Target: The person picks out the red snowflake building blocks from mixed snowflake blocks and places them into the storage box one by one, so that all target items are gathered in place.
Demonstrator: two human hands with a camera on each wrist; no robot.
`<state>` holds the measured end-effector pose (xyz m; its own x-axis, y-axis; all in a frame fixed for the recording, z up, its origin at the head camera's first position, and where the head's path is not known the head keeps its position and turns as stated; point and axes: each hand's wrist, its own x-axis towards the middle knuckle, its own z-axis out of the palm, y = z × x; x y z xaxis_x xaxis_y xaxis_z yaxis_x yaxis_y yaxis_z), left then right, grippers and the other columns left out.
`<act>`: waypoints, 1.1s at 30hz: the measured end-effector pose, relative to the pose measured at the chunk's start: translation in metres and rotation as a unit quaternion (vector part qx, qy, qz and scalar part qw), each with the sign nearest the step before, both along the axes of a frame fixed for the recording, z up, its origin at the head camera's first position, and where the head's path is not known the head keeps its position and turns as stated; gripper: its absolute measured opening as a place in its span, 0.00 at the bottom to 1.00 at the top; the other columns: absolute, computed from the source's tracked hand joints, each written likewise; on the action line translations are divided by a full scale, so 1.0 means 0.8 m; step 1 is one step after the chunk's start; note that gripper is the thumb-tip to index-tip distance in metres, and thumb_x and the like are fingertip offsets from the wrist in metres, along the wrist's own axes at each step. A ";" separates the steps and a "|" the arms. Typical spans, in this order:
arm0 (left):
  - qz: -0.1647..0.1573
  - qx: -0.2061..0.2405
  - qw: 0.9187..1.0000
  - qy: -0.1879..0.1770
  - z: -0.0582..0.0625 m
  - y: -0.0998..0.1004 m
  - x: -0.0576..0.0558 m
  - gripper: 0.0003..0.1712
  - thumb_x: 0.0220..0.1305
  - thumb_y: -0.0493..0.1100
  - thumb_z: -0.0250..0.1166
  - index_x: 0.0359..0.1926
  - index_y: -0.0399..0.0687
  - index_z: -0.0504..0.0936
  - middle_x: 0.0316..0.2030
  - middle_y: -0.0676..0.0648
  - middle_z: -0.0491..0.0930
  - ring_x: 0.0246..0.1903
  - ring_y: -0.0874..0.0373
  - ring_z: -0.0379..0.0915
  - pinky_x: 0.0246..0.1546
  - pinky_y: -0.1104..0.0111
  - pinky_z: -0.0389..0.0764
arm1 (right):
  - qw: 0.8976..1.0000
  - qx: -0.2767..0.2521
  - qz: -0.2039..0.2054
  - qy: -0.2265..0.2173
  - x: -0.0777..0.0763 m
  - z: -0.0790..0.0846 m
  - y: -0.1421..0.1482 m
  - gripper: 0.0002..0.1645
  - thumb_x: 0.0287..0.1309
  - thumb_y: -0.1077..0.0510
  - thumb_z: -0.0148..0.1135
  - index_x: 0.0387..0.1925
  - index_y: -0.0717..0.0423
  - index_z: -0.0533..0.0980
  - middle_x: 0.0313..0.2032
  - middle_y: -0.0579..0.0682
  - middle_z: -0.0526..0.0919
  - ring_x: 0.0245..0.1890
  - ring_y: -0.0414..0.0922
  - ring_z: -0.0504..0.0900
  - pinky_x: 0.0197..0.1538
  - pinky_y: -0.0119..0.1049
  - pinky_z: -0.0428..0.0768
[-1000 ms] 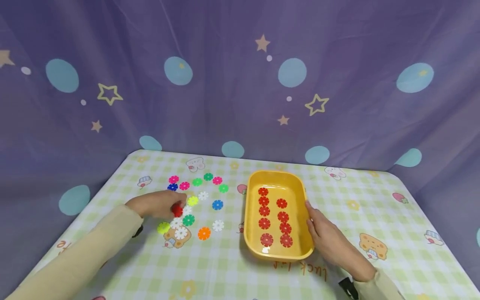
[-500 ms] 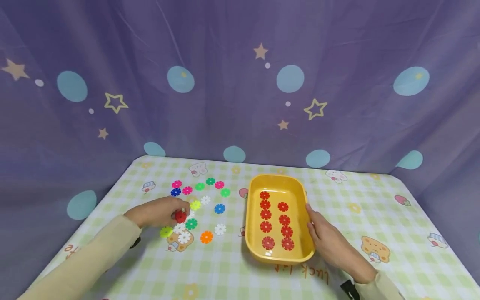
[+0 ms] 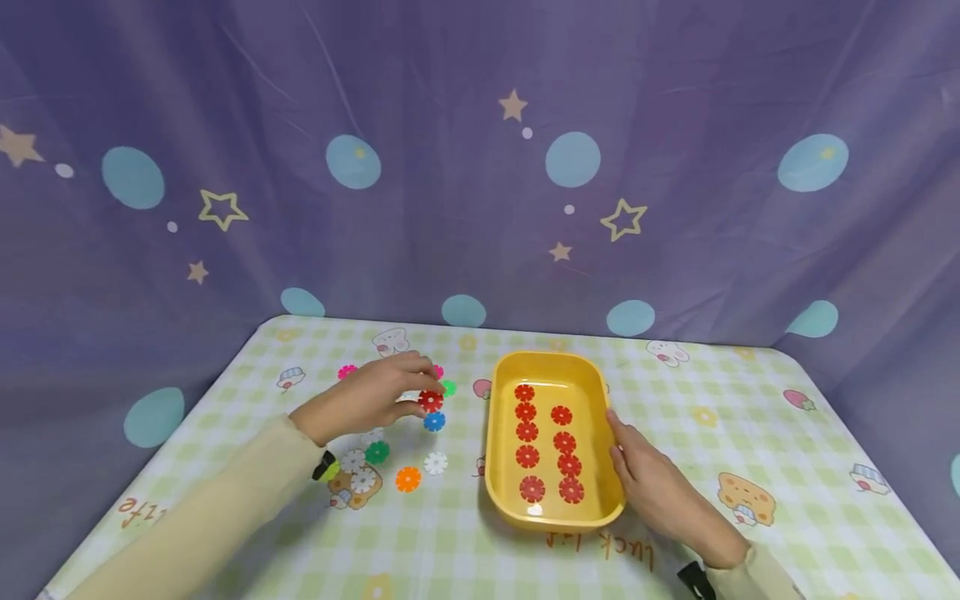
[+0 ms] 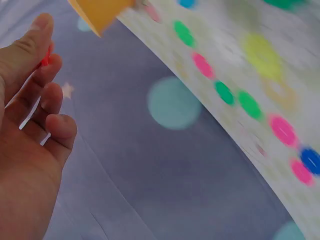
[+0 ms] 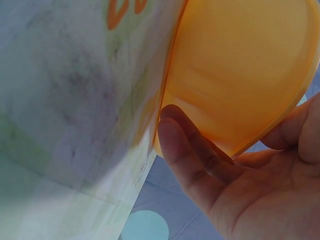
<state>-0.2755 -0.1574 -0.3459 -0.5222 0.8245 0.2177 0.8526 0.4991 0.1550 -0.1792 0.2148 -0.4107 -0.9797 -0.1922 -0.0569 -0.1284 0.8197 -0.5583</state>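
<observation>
My left hand (image 3: 367, 396) is raised over the loose discs and pinches a red snowflake disc (image 3: 431, 401) between thumb and fingertips. Only a thin red edge of this disc (image 4: 46, 57) shows in the left wrist view. To the right stands a yellow tray (image 3: 545, 454), where several red snowflake discs (image 3: 571, 489) lie flat in two columns. My right hand (image 3: 660, 483) grips the tray's right side. In the right wrist view its fingers (image 5: 187, 160) lie along the outer wall, with the thumb at the rim.
Loose discs lie left of the tray, among them an orange one (image 3: 408, 479), a blue one (image 3: 434, 422), a green one (image 3: 377, 452) and white ones (image 3: 435, 463). The left forearm and hand hide others. A checked cloth (image 3: 300, 533) covers the table; a purple curtain (image 3: 450, 225) hangs behind.
My left hand has lifted the red disc from among the loose discs and carried it right, toward the tray. The right hand and tray stay in place.
</observation>
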 end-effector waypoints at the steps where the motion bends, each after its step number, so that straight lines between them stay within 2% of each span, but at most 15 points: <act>1: -0.012 0.007 1.000 0.003 0.001 0.011 -0.001 0.17 0.51 0.45 0.73 0.45 0.53 0.83 0.42 0.56 0.75 0.43 0.63 0.69 0.45 0.69 0.74 | 1.000 0.000 -0.002 0.000 0.001 0.000 0.000 0.34 0.72 0.55 0.42 0.73 0.58 0.46 0.68 0.61 0.57 0.66 0.55 0.60 0.61 0.55 0.61; 6: -0.056 0.031 0.998 0.016 -0.003 0.070 -0.014 0.18 0.54 0.43 0.71 0.48 0.53 0.83 0.45 0.57 0.77 0.47 0.63 0.69 0.56 0.70 0.67 | 1.000 0.004 -0.006 0.005 0.003 0.002 0.002 0.33 0.72 0.55 0.41 0.73 0.58 0.46 0.68 0.61 0.58 0.66 0.55 0.60 0.61 0.54 0.62; 10: -0.079 0.015 0.997 0.008 -0.012 0.127 -0.026 0.14 0.55 0.41 0.71 0.44 0.53 0.84 0.43 0.56 0.77 0.45 0.64 0.71 0.53 0.71 0.69 | 1.000 0.004 -0.007 0.012 0.005 0.003 0.003 0.33 0.72 0.56 0.42 0.73 0.59 0.46 0.67 0.61 0.59 0.66 0.54 0.61 0.61 0.54 0.62; 13: -0.069 -0.025 0.997 -0.006 -0.024 0.166 -0.038 0.12 0.56 0.41 0.71 0.43 0.53 0.85 0.42 0.55 0.77 0.41 0.64 0.71 0.46 0.73 0.72 | 1.000 0.005 -0.007 0.020 0.005 0.003 0.000 0.33 0.72 0.57 0.42 0.73 0.59 0.46 0.66 0.61 0.60 0.65 0.54 0.61 0.61 0.54 0.63; 16: -0.046 -0.071 0.996 -0.005 -0.039 0.192 -0.052 0.11 0.55 0.41 0.71 0.41 0.53 0.86 0.39 0.56 0.77 0.38 0.65 0.71 0.43 0.75 0.72 | 1.000 0.004 -0.006 0.020 0.005 0.004 -0.006 0.34 0.72 0.57 0.43 0.73 0.58 0.47 0.66 0.61 0.60 0.65 0.54 0.62 0.61 0.53 0.63; 20: -0.006 -0.113 0.994 0.005 -0.052 0.201 -0.065 0.08 0.54 0.38 0.72 0.37 0.53 0.87 0.35 0.56 0.77 0.34 0.65 0.70 0.42 0.77 0.72 | 1.000 -0.005 -0.002 0.016 0.002 0.003 -0.016 0.34 0.71 0.56 0.43 0.73 0.57 0.47 0.67 0.59 0.60 0.65 0.52 0.61 0.62 0.52 0.62; 25: 0.036 -0.140 0.990 0.004 -0.058 0.198 -0.067 0.06 0.58 0.36 0.68 0.33 0.52 0.87 0.34 0.54 0.80 0.32 0.63 0.72 0.39 0.75 0.74 | 1.000 -0.013 0.004 0.012 0.004 0.001 -0.023 0.34 0.71 0.55 0.43 0.73 0.57 0.47 0.68 0.59 0.58 0.66 0.52 0.60 0.62 0.51 0.61; 30: 0.047 -0.184 0.982 0.003 -0.058 0.198 -0.066 0.08 0.60 0.34 0.64 0.31 0.53 0.86 0.29 0.54 0.81 0.26 0.62 0.70 0.33 0.74 0.73 | 1.000 -0.010 0.007 0.018 0.007 0.003 -0.024 0.33 0.72 0.56 0.43 0.73 0.57 0.48 0.68 0.59 0.58 0.66 0.52 0.59 0.63 0.51 0.61; 33: 0.048 -0.205 0.978 0.002 -0.055 0.201 -0.064 0.10 0.60 0.35 0.65 0.39 0.54 0.86 0.35 0.56 0.82 0.33 0.63 0.75 0.39 0.74 0.75 | 1.000 -0.009 0.006 0.020 0.006 0.005 -0.023 0.33 0.71 0.56 0.43 0.73 0.57 0.48 0.68 0.59 0.58 0.66 0.52 0.59 0.63 0.52 0.61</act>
